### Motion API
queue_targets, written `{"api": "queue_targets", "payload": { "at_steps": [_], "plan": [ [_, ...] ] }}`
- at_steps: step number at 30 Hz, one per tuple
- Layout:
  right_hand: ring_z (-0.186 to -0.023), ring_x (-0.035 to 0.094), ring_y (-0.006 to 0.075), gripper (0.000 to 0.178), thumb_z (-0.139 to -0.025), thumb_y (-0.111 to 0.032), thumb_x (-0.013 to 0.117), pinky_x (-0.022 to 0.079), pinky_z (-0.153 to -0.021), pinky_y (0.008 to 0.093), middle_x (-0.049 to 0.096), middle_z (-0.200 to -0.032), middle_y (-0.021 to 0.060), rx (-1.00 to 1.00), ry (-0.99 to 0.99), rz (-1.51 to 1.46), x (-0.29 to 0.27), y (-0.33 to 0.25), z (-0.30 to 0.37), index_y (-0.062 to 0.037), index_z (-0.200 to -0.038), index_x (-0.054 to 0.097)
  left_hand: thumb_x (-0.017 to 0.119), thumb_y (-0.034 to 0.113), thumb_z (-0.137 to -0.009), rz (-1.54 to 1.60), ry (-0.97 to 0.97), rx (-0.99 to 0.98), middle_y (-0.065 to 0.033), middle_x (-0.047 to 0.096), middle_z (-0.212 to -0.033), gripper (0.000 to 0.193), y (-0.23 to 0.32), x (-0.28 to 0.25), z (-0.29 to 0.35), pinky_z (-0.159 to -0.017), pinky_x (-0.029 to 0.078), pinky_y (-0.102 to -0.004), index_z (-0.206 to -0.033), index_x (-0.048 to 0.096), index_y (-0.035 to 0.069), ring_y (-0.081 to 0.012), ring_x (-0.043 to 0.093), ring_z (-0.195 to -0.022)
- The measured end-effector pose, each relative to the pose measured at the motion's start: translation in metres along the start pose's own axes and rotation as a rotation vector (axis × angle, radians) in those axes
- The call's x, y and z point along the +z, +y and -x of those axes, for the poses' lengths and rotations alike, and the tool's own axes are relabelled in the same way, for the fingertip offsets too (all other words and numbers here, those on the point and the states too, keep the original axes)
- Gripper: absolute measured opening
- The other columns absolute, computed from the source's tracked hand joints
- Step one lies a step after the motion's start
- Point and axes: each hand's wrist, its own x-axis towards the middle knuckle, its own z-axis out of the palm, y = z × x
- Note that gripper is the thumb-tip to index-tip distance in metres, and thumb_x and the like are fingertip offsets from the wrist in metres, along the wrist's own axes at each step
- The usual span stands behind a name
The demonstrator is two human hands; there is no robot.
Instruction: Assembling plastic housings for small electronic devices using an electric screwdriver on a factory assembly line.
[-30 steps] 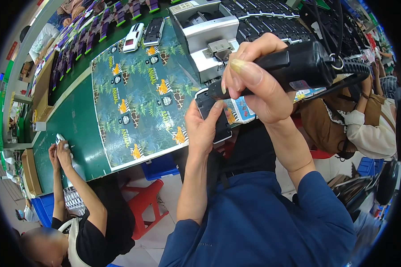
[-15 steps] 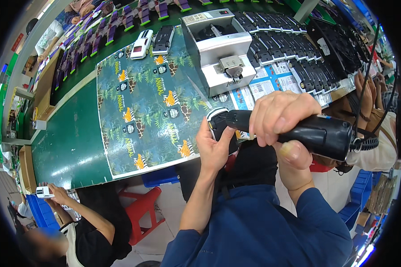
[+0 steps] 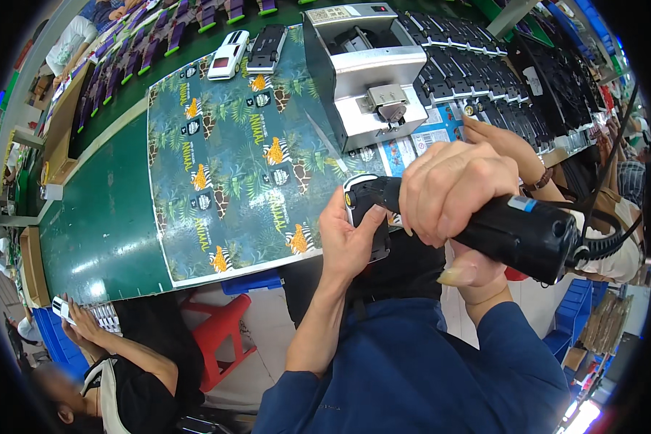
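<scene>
My left hand [image 3: 343, 242] grips a toy car [image 3: 353, 205] with its black underside turned up and its white body edge at the far end. A black corded electric screwdriver [image 3: 517, 233] is in my right hand [image 3: 456, 192], fingers wrapped over its barrel. Its narrow front end meets the car's underside near a wheel; the exact contact point of the tip is hidden. Beyond my hands stands a silver metal machine [image 3: 372, 65] with a small spout-like front part. Two more toy cars, one white and upright [image 3: 229, 58], one black underside up [image 3: 269, 49], lie on the patterned mat [image 3: 231, 166].
Rows of upturned toy cars [image 3: 470, 76] fill the table's far right. A co-worker's hand [image 3: 510, 148] reaches in beside them. At lower left another person holds a white car [image 3: 63, 309]. The screwdriver's cord [image 3: 604, 242] runs off right; a red stool [image 3: 220, 340] is below.
The screwdriver's rear end has dipped slightly while my left hand keeps the car. A co-worker's hand has come in from the right to the row of cars.
</scene>
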Motion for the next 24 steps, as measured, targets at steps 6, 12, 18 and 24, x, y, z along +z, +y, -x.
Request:
{"api": "queue_targets", "payload": {
  "at_steps": [6, 12, 18, 24],
  "plan": [
    [-0.058, 0.061, 0.0162, 0.038, -0.054, -0.027, 0.090, 0.045, -0.058, 0.0268, 0.057, -0.061, -0.0020, 0.107, -0.061, 0.190, -0.004, -0.002, -0.010, -0.0139, -0.063, 0.056, 0.069, 0.006, -0.088, 0.017, -0.035, -0.048, -0.0046, 0.068, -0.092, 0.020, -0.002, -0.004, -0.003, -0.071, 0.051, -0.0247, -0.104, 0.060, -0.001, -0.0083, 0.061, -0.080],
    [-0.053, 0.060, 0.0182, 0.032, -0.073, -0.014, 0.083, 0.051, -0.052, 0.0298, 0.060, -0.065, 0.0025, -0.093, -0.308, 0.098, -0.023, 0.013, -0.016, -0.0068, -0.085, 0.055, 0.069, 0.004, -0.088, -0.017, -0.004, -0.021, -0.0062, 0.068, -0.090, 0.021, 0.005, 0.002, -0.001, -0.069, 0.054, -0.0268, -0.105, 0.059, -0.001, -0.0096, 0.064, -0.076],
    [-0.051, 0.056, 0.0155, 0.026, -0.072, -0.013, 0.077, 0.049, -0.051, 0.0295, 0.058, -0.062, 0.0053, -0.010, -0.094, 0.048, -0.010, 0.004, -0.002, -0.0055, -0.081, 0.054, 0.070, 0.005, -0.088, 0.105, -0.003, -0.104, -0.0070, 0.069, -0.086, 0.020, 0.007, 0.002, -0.001, -0.065, 0.055, -0.0266, -0.105, 0.060, 0.000, -0.0114, 0.066, -0.072],
    [-0.052, 0.054, 0.0165, 0.024, -0.078, -0.013, 0.073, 0.049, -0.054, 0.0327, 0.056, -0.065, 0.0076, -0.025, 0.084, -0.018, 0.001, -0.006, -0.001, -0.0036, -0.090, 0.054, 0.069, 0.006, -0.090, 0.178, 0.029, -0.134, -0.0097, 0.069, -0.086, 0.022, 0.015, 0.003, 0.000, -0.066, 0.058, -0.0291, -0.108, 0.059, 0.001, -0.0146, 0.067, -0.070]
  ]
}}
